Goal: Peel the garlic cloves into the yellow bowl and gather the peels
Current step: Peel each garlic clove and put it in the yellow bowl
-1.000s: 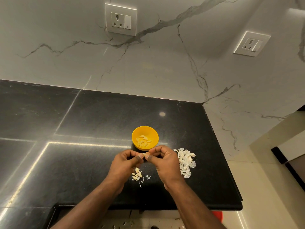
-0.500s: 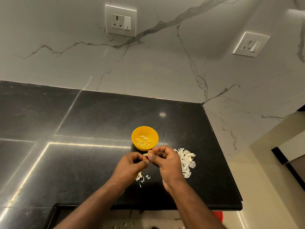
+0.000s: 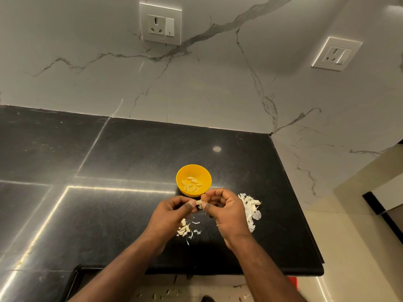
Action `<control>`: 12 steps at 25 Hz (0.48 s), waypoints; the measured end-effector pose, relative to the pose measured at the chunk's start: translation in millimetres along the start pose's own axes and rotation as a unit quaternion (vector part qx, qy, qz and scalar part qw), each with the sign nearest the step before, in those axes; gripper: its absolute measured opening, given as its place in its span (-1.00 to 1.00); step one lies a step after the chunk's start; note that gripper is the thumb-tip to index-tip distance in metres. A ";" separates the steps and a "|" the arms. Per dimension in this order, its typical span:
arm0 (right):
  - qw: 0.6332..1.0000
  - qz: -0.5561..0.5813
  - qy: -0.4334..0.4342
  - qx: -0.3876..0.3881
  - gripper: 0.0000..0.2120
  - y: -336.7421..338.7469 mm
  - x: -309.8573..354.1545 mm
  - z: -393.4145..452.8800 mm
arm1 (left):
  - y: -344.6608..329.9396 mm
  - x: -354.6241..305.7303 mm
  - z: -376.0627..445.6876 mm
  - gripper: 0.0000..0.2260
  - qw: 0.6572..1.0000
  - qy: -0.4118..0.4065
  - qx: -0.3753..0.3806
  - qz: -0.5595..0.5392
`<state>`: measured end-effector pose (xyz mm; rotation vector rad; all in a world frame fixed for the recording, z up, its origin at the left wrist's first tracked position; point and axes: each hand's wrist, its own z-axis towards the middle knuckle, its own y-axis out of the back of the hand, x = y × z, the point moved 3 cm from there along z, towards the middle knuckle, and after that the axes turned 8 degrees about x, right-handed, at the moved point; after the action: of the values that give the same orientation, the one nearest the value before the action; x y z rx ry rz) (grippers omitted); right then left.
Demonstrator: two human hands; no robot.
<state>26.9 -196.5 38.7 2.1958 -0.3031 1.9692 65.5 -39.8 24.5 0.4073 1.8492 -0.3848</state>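
Our left hand [image 3: 172, 211] and right hand [image 3: 224, 209] meet fingertip to fingertip, both curled and pinching one small pale garlic clove [image 3: 199, 202] between them above the black polished stone surface [image 3: 130, 153]. At twelve o'clock from the clove, just beyond our fingers, stands the small round yellow plastic bowl [image 3: 181, 174], with peeled cloves [image 3: 192, 185] lying inside. At three o'clock of our right hand lies a heap of white papery peels [image 3: 250, 209]. At six o'clock of the clove, between our wrists, lie a few loose garlic pieces and peel scraps [image 3: 185, 229].
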 end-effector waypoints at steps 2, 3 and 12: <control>0.999 -0.048 0.011 0.019 -0.78 -1.6 0.7 -1.3 | 3.2 0.3 0.4 -0.93 1.000 -0.003 0.004 -0.008; 0.997 -0.070 0.009 0.024 -0.80 -2.2 0.9 -1.9 | 5.3 0.8 0.4 -0.94 1.000 -0.003 0.005 -0.009; 0.983 0.108 -0.133 0.069 -0.83 -6.1 -3.7 0.3 | 10.0 7.1 0.5 -0.93 0.999 -0.007 0.033 -0.013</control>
<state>28.5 -190.6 35.0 2.6217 -0.4715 1.8449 68.4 -30.6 17.0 0.4248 1.8334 -0.4650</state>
